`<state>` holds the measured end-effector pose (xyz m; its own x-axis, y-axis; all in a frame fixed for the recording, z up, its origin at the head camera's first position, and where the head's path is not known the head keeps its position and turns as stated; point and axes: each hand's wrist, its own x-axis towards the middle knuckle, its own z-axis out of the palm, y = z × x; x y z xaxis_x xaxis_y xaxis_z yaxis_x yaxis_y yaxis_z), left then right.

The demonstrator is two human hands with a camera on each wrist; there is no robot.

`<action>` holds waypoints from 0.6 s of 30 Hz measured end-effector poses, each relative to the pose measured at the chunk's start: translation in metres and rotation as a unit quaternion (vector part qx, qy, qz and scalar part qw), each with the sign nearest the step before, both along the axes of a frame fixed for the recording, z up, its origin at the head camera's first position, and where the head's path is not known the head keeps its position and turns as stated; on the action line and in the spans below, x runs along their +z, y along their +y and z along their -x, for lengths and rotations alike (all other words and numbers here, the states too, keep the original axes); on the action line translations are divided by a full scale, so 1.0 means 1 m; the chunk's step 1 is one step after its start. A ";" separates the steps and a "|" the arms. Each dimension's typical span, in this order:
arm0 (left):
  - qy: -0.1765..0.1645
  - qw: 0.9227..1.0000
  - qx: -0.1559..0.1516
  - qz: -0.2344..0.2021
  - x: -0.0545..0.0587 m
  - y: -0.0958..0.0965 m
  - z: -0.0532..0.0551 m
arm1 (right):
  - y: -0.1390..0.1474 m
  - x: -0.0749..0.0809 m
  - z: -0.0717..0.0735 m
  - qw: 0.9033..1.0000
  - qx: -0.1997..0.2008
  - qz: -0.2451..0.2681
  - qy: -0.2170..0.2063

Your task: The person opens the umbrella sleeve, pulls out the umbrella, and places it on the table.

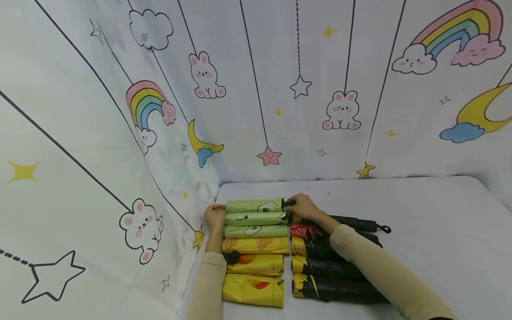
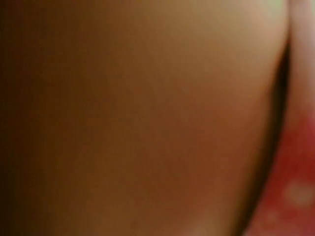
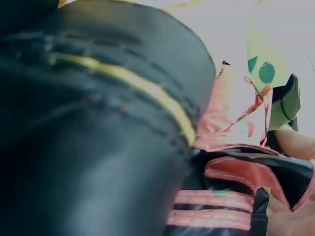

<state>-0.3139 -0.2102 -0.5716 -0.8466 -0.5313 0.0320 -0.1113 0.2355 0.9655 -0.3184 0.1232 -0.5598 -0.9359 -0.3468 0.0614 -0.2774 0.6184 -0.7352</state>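
At the top of the left column lies a green avocado-print umbrella sleeve (image 1: 252, 206). My left hand (image 1: 215, 217) pinches its left end; in the left wrist view blurred skin fills most of the picture. The fingers of my right hand (image 1: 307, 207) grip the dark right end of the same sleeve. Two more green sleeves (image 1: 256, 218) lie just below, nearest to both hands. Beneath my right forearm, black folded umbrellas (image 1: 340, 266) lie in a second column. Close to the right wrist camera are a black umbrella (image 3: 118, 167) with a yellow line and red-and-black cloth (image 3: 216, 199).
Below the green ones, several yellow fruit-print sleeves (image 1: 256, 246) continue the left column. One black umbrella ends in a strap loop (image 1: 385, 229) at the right. A white cloth covers the table (image 1: 432, 231), and a patterned curtain (image 1: 248, 89) hangs behind and at the left.
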 end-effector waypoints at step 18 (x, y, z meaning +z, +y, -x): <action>0.004 1.000 0.020 -0.021 -0.004 -0.005 0.002 | -0.009 0.022 -0.006 0.977 -0.101 0.181 -0.057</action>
